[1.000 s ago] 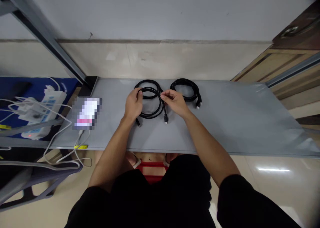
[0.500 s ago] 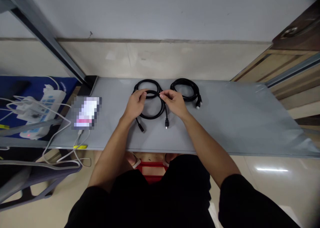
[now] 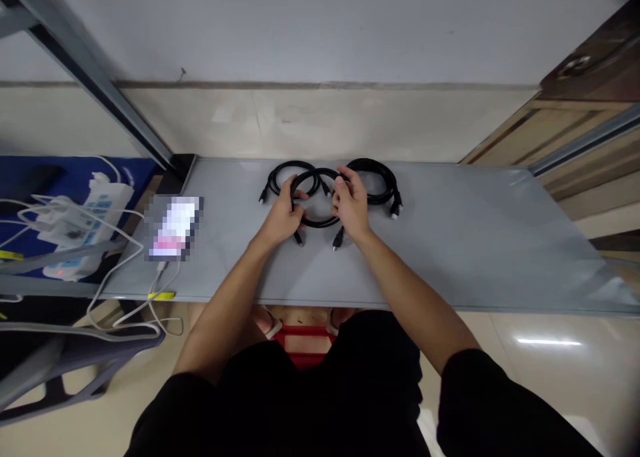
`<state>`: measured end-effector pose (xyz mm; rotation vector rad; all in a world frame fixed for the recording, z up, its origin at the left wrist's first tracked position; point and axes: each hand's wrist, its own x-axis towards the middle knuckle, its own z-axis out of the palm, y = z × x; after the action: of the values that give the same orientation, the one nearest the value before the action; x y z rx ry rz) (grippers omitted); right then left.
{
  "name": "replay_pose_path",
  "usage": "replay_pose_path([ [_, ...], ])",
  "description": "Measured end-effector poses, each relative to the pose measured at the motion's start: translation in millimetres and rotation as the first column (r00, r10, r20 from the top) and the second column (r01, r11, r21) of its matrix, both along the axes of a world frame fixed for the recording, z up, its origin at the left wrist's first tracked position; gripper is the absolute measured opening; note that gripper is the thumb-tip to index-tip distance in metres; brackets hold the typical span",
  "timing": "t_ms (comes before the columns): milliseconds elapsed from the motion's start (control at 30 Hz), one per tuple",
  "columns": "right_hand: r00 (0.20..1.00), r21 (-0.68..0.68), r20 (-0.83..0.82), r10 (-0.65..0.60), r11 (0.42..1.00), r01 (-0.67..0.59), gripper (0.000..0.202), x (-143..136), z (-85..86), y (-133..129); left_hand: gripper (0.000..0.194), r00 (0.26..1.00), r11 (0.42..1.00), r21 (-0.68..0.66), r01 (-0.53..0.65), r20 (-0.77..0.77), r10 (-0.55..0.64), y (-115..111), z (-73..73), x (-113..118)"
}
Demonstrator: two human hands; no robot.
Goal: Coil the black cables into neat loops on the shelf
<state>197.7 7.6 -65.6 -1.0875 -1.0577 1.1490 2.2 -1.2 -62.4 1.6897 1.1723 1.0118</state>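
Observation:
A black coiled cable (image 3: 321,223) forms a ring between my two hands over the grey tabletop. Its left side is gripped by my left hand (image 3: 286,215), thumb and fingers closed round the coil. My right hand (image 3: 351,202) pinches the ring's right side. Two plug ends hang toward me below the ring, one by each hand. Behind my left hand lies a second black coiled cable (image 3: 293,164), its plugs at either side. A thicker black coiled cable (image 3: 383,167) with pale-tipped plugs rests just beyond my right hand, which hides part of it.
On the left of the grey table (image 3: 475,243) lies a phone with a blurred screen (image 3: 175,227), plugged into a white cord. A white power strip (image 3: 107,210) with several chargers stands farther left. A wall rises behind the table; a red stool (image 3: 305,330) shows below.
The held ring has moved to the right and off the coil behind it, whose plugs now show. My left hand has shifted right and wrapped round the ring; my right hand has closed on its right side.

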Motion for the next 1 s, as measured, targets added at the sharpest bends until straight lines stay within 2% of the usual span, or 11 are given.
replay_pose_path([
  [133,0.993,-0.036,0.028,0.114,0.993,-0.113,0.067,-6,2.9,-5,0.066,0.994,0.985,0.169,-0.024,-0.099,0.041,-1,-0.5,0],
  [300,0.996,0.016,0.091,0.003,1.0,-0.005,0.052,-7,3.1,-3,0.056,0.981,0.983,0.182,-0.013,-0.188,0.047,0,2.5,-4],
  [400,0.991,0.03,0.134,-0.011,1.0,0.008,0.048,1,4.7,2,0.049,0.97,0.977,0.213,-0.003,-0.236,0.055,-2,7.2,-4],
  [467,0.989,0.032,0.148,-0.022,0.999,0.018,0.048,10,7.5,6,0.047,0.962,0.971,0.237,-0.001,-0.264,0.065,-3,11.1,-3],
  [567,0.984,0.051,0.153,-0.096,0.995,0.089,0.051,31,13.6,16,0.05,0.959,0.98,0.199,0.005,-0.277,0.051,-5,16.0,-5],
  [667,0.963,0.104,0.169,-0.21,0.975,0.194,0.057,60,20.4,32,0.042,0.96,0.981,0.193,-0.001,-0.275,0.055,-5,18.4,-7],
  [767,0.932,0.152,0.238,-0.273,0.958,0.241,0.059,92,26.1,53,0.035,0.96,0.974,0.226,-0.017,-0.27,0.08,-3,19.3,-9],
  [867,0.854,0.144,0.404,-0.329,0.944,0.295,0.057,117,30.0,71,0.033,0.958,0.972,0.235,-0.017,-0.275,0.083,-2,19.7,-9],
  [933,0.741,0.157,0.58,-0.337,0.94,0.304,0.053,125,31.1,76,0.032,0.954,0.972,0.233,-0.013,-0.288,0.082,-2,20.0,-9],
  [1000,0.597,0.165,0.737,-0.317,0.941,0.297,0.046,126,31.1,76,0.031,0.949,0.972,0.235,-0.013,-0.303,0.085,-2,20.2,-9],
])
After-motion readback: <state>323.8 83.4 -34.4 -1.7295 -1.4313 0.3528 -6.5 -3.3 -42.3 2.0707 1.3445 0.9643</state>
